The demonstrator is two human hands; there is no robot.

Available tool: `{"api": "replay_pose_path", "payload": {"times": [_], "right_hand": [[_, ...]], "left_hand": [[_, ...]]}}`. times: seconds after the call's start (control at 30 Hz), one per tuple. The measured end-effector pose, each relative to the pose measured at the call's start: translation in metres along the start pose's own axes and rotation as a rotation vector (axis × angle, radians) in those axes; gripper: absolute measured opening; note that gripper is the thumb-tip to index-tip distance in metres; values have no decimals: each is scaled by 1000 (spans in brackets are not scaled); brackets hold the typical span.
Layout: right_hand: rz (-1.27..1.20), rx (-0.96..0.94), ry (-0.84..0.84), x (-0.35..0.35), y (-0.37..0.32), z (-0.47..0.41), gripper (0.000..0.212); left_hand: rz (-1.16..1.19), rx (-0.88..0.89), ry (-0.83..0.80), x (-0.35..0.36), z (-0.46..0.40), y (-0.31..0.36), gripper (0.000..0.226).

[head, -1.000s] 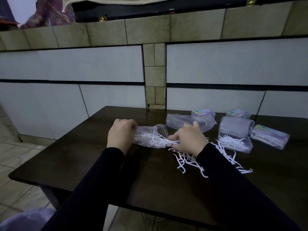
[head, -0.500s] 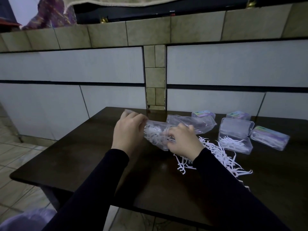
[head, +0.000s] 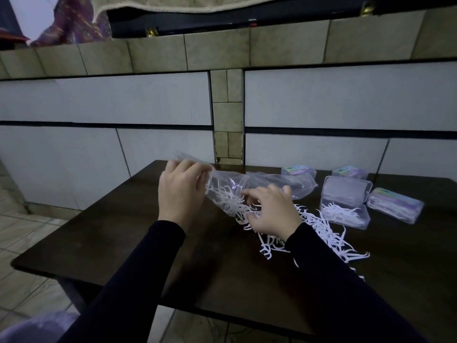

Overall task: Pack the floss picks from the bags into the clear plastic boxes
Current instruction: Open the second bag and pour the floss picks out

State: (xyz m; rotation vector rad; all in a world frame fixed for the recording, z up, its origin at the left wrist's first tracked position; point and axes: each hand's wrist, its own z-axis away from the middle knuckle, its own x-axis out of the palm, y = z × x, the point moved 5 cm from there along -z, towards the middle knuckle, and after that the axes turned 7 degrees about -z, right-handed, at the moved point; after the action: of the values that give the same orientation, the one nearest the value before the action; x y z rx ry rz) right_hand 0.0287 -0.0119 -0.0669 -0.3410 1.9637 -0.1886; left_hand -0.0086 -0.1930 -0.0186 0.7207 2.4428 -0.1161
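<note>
Your left hand (head: 181, 191) pinches the bag (head: 223, 191) up by its closed end, tilting it so the floss picks (head: 319, 222) spill onto the table (head: 118, 233). Your right hand (head: 270, 210) rests loosely curled at the bag's mouth, seemingly steadying it, beside the open box (head: 345, 201).

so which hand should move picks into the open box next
Right, probably. The right hand lies by the loose picks and nearer the open box; the left hand grips the bag.
</note>
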Motion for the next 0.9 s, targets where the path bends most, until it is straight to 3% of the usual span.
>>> {"api": "replay_pose_path", "payload": {"times": [0.13,0.4,0.5,0.73,0.9], "right_hand": [[25,-42,41,0,-4,-2,52],[3,-21,37,2,1,1,17],[14,-44,41,3,-3,-2,24],[67,-86,-172,19,-9,-3,38],[96,-17,-87,10,-3,-3,31]], "left_hand": [[3,10,22,-3,0,2,20],[6,22,-62,4,3,8,27],[10,-15,-50,7,3,3,23],[-16,-31,-108,10,6,2,18],[-47,-163,-201,15,7,-12,20]]}}
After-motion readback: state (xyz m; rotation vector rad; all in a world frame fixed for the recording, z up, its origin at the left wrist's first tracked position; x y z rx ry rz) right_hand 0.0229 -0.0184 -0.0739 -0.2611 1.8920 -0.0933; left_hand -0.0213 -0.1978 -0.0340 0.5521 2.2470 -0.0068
